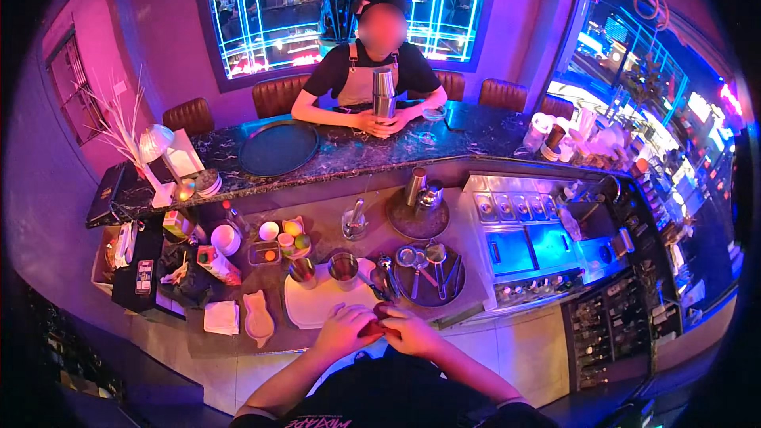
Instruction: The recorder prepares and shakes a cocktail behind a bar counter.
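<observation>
My left hand (346,330) and my right hand (410,329) meet close to my body, both gripping a small dark red object (376,324) whose kind I cannot tell. Just beyond them lies a pale cutting board (309,306), with two metal shaker tins (343,266) standing at its far edge. A knife (377,288) with a dark handle rests by the board's right side. Right of that, a round dark tray (429,291) holds strainers (407,257) and other bar tools. A glass (354,224) with a metal tool in it stands farther back.
Across the raised marble counter (351,145), a person holds a metal shaker (384,95) beside a coupe glass (434,114). Cartons (219,264), several fruits, a folded cloth (221,317) and a shaped wooden board (258,316) are at left. An ice well (529,249) is at right.
</observation>
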A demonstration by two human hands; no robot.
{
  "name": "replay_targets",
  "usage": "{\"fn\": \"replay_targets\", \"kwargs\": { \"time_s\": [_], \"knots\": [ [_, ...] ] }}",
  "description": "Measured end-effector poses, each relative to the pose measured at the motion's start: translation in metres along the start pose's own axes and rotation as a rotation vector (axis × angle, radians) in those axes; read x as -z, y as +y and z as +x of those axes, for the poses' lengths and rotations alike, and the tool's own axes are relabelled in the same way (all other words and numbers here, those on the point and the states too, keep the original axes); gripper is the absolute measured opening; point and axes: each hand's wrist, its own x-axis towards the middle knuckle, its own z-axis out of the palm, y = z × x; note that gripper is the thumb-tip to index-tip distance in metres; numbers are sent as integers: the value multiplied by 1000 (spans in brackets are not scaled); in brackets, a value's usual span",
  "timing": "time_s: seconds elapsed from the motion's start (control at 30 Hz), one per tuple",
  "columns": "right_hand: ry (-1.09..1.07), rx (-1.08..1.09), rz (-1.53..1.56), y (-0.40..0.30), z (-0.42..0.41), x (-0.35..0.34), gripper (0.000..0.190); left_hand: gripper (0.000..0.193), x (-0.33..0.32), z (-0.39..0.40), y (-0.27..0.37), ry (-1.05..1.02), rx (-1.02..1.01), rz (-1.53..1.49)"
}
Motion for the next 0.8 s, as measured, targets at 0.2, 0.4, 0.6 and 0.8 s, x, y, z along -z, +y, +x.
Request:
{"fn": "replay_targets", "kwargs": {
  "time_s": [0.2, 0.4, 0.6, 0.8],
  "knots": [
    [-30, -193, 85, -24, -7, 7, 21, 54, 23, -7, 17, 55, 120, -15],
    [-35, -298, 152, -21, -7, -2, 24, 47, -19, -40, -6, 18, 312, -203],
    [169, -354, 170, -20, 32, 23, 27, 40, 11, -7, -19, -74, 376, -313],
    [269, -336, 168, -11, 22, 15, 22, 35, -4, -24, -10, -3, 432, -696]
  ]
}}
